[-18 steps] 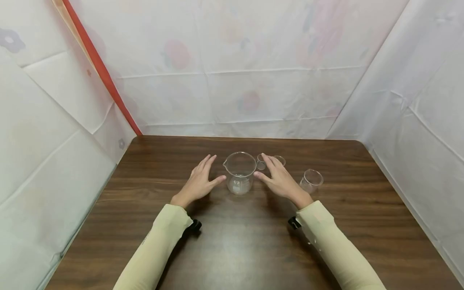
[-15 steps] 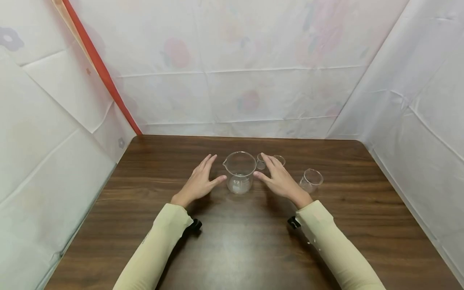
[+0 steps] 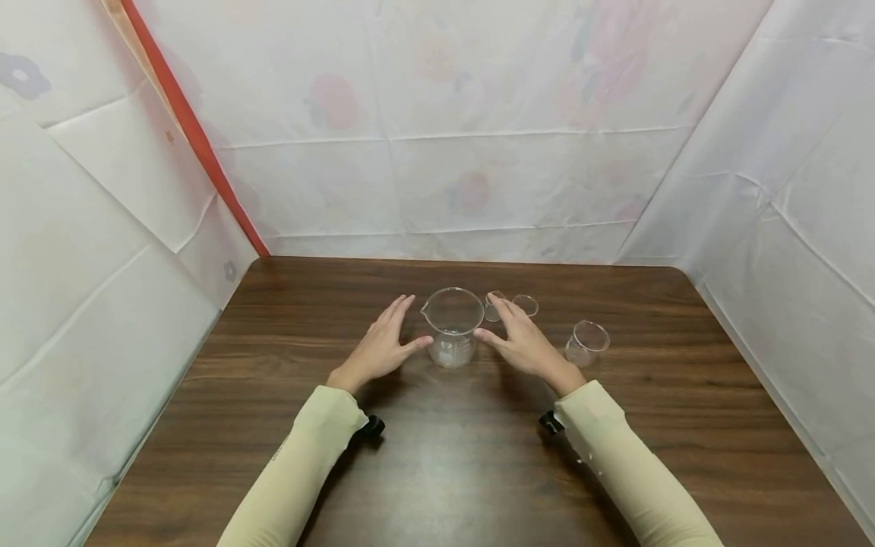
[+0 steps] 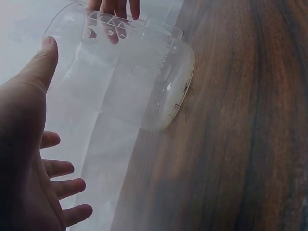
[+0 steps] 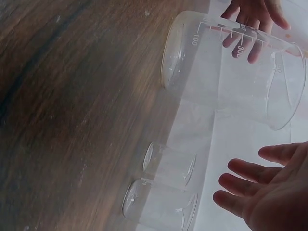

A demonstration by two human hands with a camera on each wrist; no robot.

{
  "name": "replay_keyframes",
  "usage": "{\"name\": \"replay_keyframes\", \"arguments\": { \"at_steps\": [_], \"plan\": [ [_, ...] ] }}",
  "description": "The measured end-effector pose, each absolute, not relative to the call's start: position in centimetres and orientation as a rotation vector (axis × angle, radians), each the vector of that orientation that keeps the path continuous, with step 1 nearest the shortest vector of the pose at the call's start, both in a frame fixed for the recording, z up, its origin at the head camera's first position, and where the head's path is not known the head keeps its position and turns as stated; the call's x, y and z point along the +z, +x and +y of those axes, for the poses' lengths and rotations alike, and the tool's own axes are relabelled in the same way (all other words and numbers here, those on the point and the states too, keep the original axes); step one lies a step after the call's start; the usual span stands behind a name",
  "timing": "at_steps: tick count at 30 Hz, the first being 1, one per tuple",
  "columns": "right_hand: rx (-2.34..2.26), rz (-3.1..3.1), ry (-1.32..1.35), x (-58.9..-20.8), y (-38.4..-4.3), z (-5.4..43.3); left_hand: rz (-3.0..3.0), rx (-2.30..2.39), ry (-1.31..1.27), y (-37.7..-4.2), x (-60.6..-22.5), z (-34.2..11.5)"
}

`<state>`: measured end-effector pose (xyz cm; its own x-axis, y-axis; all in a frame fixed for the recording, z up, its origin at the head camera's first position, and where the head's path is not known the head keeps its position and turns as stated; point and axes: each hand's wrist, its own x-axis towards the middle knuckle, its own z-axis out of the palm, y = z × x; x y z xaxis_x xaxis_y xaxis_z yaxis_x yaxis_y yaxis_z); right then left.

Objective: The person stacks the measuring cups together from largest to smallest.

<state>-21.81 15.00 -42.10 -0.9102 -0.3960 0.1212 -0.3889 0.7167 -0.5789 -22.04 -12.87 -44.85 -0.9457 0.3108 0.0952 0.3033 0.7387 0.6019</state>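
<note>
A large clear glass beaker (image 3: 453,351) with a pouring spout stands upright on the brown wooden table (image 3: 437,471), between both hands. White graduation marks show on its wall in the right wrist view (image 5: 207,72). My left hand (image 3: 380,343) is at its left side, fingers spread and straight, thumb tip close to the glass. On the other side my right hand (image 3: 523,343) mirrors it, its thumb overlapping the beaker's right edge in the head view. Neither hand grips the beaker; in the left wrist view a gap separates the left fingers (image 4: 62,188) from the glass.
Two small beakers stand behind the right hand, one (image 3: 493,311) partly covered by its fingertips, the other (image 3: 525,305) just right of it. A mid-sized beaker (image 3: 586,345) stands farther right. White patterned sheets (image 3: 437,152) enclose the table's back and sides.
Both hands have drawn slightly inward, bringing the thumbs nearer the large beaker. The beakers stay where they were.
</note>
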Motion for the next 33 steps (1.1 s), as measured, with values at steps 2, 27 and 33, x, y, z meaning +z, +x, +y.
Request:
{"name": "replay_keyframes", "arguments": {
  "at_steps": [2,27,33],
  "plan": [
    [-0.982,2.887,-0.661,-42.2,-21.8,15.0,2.911,1.007,0.516,-22.0,-44.9,-12.7],
    [-1.023,2.830,-0.615,-43.0,-21.9,14.6,2.829,1.144,0.532,-22.4,-45.6,-11.0],
    [-1.046,2.812,-0.627,-43.3,-22.0,14.4,2.792,1.174,0.517,-22.3,-45.6,-10.7]
  ]
}}
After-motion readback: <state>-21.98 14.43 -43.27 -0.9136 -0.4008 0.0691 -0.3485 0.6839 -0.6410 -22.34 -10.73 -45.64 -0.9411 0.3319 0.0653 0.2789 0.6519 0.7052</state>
